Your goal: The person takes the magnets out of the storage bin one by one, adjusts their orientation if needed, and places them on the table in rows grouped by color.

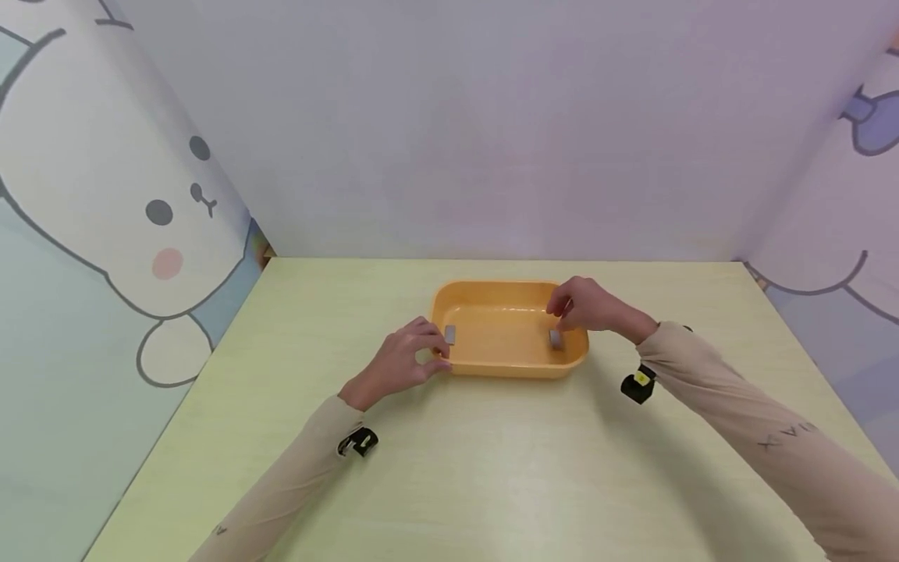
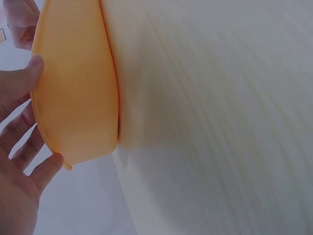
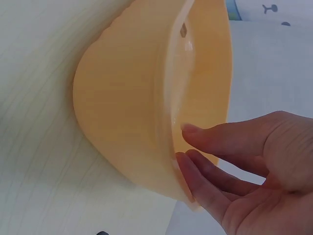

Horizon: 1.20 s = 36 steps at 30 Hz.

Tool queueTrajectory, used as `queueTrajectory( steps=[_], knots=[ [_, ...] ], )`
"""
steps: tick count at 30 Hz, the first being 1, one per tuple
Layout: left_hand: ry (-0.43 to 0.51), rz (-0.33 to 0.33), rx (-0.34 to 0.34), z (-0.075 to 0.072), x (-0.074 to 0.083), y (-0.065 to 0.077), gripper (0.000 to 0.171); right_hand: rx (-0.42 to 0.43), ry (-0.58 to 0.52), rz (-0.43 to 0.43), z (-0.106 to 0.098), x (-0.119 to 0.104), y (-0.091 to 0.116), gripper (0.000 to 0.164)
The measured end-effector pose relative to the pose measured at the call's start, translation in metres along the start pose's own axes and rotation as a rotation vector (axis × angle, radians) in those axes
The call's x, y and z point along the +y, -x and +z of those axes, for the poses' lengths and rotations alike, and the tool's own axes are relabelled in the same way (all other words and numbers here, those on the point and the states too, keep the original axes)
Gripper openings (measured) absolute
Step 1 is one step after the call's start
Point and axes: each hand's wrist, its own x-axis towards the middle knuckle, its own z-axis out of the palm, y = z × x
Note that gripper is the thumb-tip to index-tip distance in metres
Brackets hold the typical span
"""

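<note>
An orange rectangular plastic basin with rounded corners sits on the table. My left hand holds its near left corner, thumb on the front rim and fingers spread along the left end. In the left wrist view the thumb and little fingertip touch the basin's rim. My right hand hovers over the right end, fingers bent and thumb apart from them, with nothing visible between. Beneath it a small grey piece looks tilted and slightly blurred. Another flat grey piece lies inside by the left end.
The pale wooden table meets a plain back wall just behind the basin. Side panels with cartoon animals rise left and right. Black wrist devices hang by both sleeves.
</note>
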Motion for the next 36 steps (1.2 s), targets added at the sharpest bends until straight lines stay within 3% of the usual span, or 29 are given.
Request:
queueTrajectory(
  steps=[6,13,20,29,36],
  knots=[
    [0.011,-0.020,-0.013,-0.002,0.002,0.001,0.013,-0.045,0.140,-0.021,0.007,-0.001,-0.015,0.020],
    [0.021,-0.033,-0.013,-0.001,0.001,0.000,0.013,-0.174,0.276,0.001,0.015,-0.009,-0.023,0.021],
    [0.022,-0.037,-0.006,0.000,0.001,0.000,0.013,-0.199,0.439,-0.022,0.028,-0.007,-0.028,0.020],
    [0.041,-0.037,0.005,0.001,0.000,0.001,0.014,-0.223,0.407,0.036,0.030,-0.010,-0.027,0.023],
    [0.049,-0.029,0.014,0.002,0.000,0.002,0.013,-0.237,0.428,0.034,0.032,-0.008,-0.031,0.024]
  ],
)
